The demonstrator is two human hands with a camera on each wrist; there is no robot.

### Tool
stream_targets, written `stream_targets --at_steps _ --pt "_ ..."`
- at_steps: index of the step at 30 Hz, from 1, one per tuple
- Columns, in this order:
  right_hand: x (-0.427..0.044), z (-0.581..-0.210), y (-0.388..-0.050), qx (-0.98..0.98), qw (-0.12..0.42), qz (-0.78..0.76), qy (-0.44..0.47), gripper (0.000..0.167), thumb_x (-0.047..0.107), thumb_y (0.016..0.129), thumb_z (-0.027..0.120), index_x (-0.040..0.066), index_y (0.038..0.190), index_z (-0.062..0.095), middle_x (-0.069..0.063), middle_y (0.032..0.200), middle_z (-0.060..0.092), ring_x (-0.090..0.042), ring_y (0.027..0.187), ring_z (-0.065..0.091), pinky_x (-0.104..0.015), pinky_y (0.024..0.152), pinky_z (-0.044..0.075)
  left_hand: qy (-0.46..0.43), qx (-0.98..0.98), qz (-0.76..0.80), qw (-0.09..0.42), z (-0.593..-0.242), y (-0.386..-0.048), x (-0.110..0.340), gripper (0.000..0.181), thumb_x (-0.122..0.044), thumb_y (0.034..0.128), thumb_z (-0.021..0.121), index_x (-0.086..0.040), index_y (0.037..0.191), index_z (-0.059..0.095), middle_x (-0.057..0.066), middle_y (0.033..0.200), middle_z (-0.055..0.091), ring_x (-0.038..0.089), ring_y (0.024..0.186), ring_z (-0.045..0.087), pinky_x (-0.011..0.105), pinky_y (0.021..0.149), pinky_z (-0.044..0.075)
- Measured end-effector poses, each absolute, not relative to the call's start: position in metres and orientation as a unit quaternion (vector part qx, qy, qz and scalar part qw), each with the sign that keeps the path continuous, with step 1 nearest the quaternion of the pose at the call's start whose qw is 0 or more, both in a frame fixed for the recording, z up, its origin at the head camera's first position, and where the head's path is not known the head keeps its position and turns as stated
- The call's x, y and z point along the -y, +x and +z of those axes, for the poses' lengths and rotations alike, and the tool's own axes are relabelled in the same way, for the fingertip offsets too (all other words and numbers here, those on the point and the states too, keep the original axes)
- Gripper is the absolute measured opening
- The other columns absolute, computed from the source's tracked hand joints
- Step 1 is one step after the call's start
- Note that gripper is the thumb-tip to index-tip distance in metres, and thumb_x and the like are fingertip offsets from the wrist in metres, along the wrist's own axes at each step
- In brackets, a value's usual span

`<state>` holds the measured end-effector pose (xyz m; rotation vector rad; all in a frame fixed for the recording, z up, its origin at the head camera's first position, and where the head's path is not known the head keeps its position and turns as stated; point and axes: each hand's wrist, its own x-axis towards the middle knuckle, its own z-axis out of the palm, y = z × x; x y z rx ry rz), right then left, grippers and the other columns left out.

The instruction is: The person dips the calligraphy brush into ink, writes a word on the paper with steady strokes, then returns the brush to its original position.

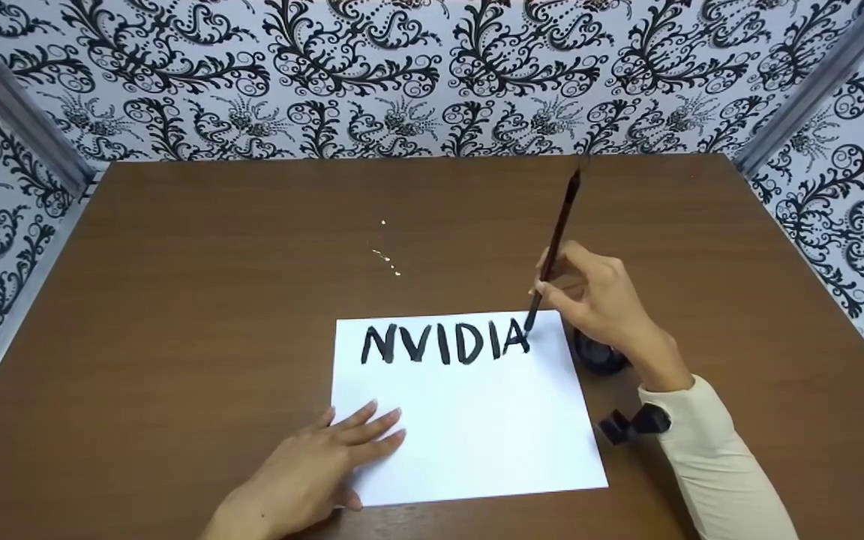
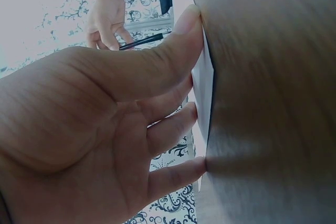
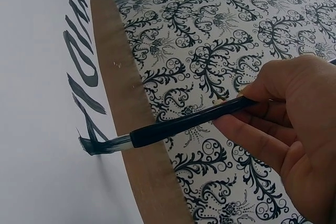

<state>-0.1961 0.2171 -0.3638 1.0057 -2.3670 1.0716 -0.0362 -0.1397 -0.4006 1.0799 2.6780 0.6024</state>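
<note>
A white sheet of paper [image 1: 469, 427] lies on the table, with "NVIDIA" lettered in black along its top. My right hand [image 1: 601, 292] pinches a dark-handled paintbrush [image 1: 561, 217] between thumb and fingers. In the right wrist view the black-wet bristles [image 3: 105, 144] of the brush touch the paper at the last letter A. My left hand [image 1: 319, 461] rests with fingers spread on the paper's lower left, fingertips on the sheet. From the left wrist, its thumb [image 2: 178, 40] and fingers show against the paper's edge [image 2: 205, 93].
A round black pot [image 1: 598, 356] stands just right of the paper, partly hidden under the right hand. Small pale flecks [image 1: 387, 259] dot the brown table [image 1: 177, 300] beyond the sheet. Patterned black-and-white walls [image 1: 357, 75] enclose the back and sides. A black device [image 1: 634, 424] sits at the right cuff.
</note>
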Motion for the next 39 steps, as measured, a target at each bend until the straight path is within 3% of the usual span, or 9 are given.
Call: stream_targets --at_steps 11,20,27,32,35,39 --pt "-0.216 -0.359 -0.192 0.824 0.152 0.426 0.341 0.021 -0.006 0.081 0.069 -0.004 0.101 0.061 -0.008 0.088 0.069 -0.020 0.072 0.070 -0.022 0.062 0.055 0.366 -0.906 0.192 0.090 -0.399 -0.035 0.139 0.079 -0.014 0.0712 0.080 -0.018 0.143 0.047 -0.002 0.151 0.036 0.024 0.137 0.034 0.058 0.104 0.031" --pt "-0.233 -0.324 -0.179 0.790 0.191 0.515 0.273 0.032 -0.010 0.081 0.068 -0.004 0.112 0.060 -0.016 0.089 0.067 -0.023 0.079 0.068 -0.031 0.067 0.057 0.368 -0.907 0.187 0.083 -0.399 -0.035 0.139 0.078 -0.015 0.0719 0.080 -0.018 0.143 0.047 -0.002 0.151 0.037 0.024 0.137 0.034 0.057 0.104 0.031" --pt "-0.248 -0.298 -0.167 0.748 0.205 0.578 0.256 0.045 -0.018 0.080 0.063 -0.007 0.123 0.057 -0.028 0.090 0.062 -0.028 0.077 0.066 -0.030 0.068 0.055 0.366 -0.906 0.194 0.087 -0.399 -0.035 0.139 0.078 -0.015 0.0721 0.080 -0.018 0.142 0.047 -0.002 0.150 0.036 0.024 0.137 0.034 0.058 0.104 0.031" --pt "-0.269 -0.294 -0.160 0.794 0.172 0.555 0.178 0.056 -0.011 0.082 0.065 0.000 0.135 0.049 -0.020 0.090 0.064 -0.021 0.075 0.067 -0.027 0.065 0.056 0.366 -0.905 0.195 0.091 -0.400 -0.036 0.137 0.078 -0.016 0.0727 0.079 -0.019 0.143 0.047 -0.003 0.151 0.035 0.023 0.138 0.033 0.057 0.104 0.031" --pt "-0.289 -0.304 -0.161 0.862 0.123 0.474 0.130 0.062 -0.001 0.085 0.068 0.002 0.141 0.042 -0.014 0.092 0.066 -0.015 0.072 0.068 -0.026 0.063 0.056 0.367 -0.905 0.195 0.087 -0.400 -0.036 0.137 0.078 -0.019 0.0714 0.079 -0.018 0.143 0.047 -0.003 0.151 0.036 0.023 0.137 0.034 0.057 0.103 0.032" --pt "-0.312 -0.323 -0.169 0.911 0.039 0.396 0.108 0.064 0.015 0.088 0.069 0.000 0.142 0.039 -0.017 0.095 0.067 -0.016 0.070 0.068 -0.026 0.061 0.056 0.367 -0.906 0.195 0.086 -0.400 -0.036 0.140 0.079 -0.022 0.0695 0.079 -0.017 0.142 0.048 -0.002 0.150 0.037 0.024 0.136 0.035 0.059 0.102 0.032"
